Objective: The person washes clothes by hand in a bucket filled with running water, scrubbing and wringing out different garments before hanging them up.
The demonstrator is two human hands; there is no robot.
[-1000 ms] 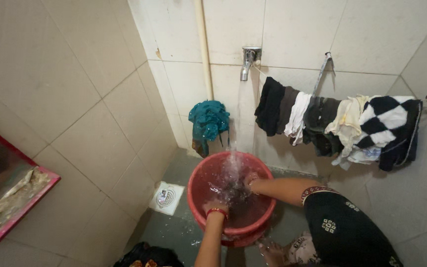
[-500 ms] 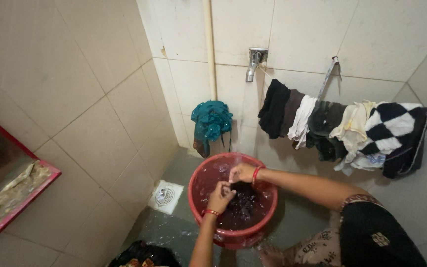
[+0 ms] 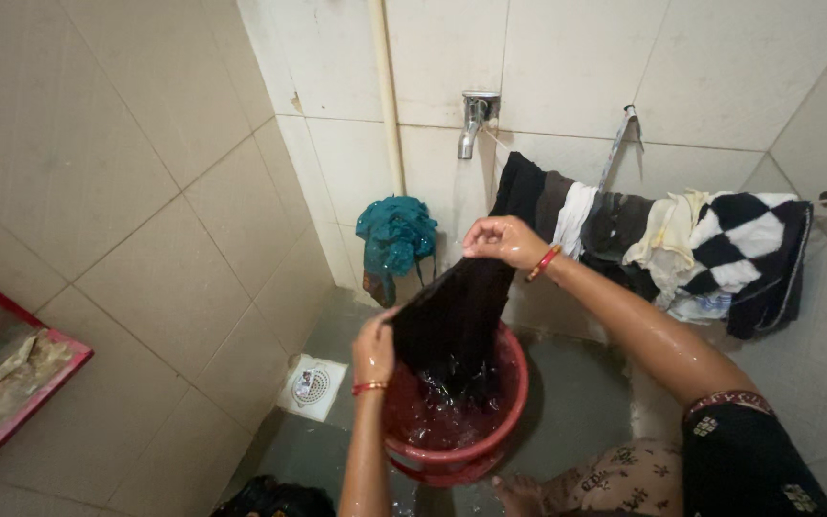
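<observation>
Dark wet cloth (image 3: 452, 321) hung stretched between my two hands above the red bucket (image 3: 502, 414), its lower end trailing down into the water inside. My right hand (image 3: 502, 241) was the higher one, raised in front of the clothes on the line, its fingers (image 3: 479, 247) pinched shut on the cloth's upper corner. My left hand (image 3: 373, 352) sat lower, just over the bucket's near-left rim, fingers curled tight on the other top corner, a red bangle (image 3: 368, 388) at the wrist. The cloth sagged in a slanted sheet between the two grips.

Behind it a metal tap (image 3: 472, 120) stuck out of the tiled wall, with a pale pipe (image 3: 387, 105) running up beside it. A teal garment (image 3: 392, 239) hung bunched against the wall left of the bucket. To the right a row of clothes (image 3: 662, 239) draped over a line, ending in a black-and-white checked piece (image 3: 748, 251). A floor drain (image 3: 310, 383) lay just left of the bucket on the wet floor.
</observation>
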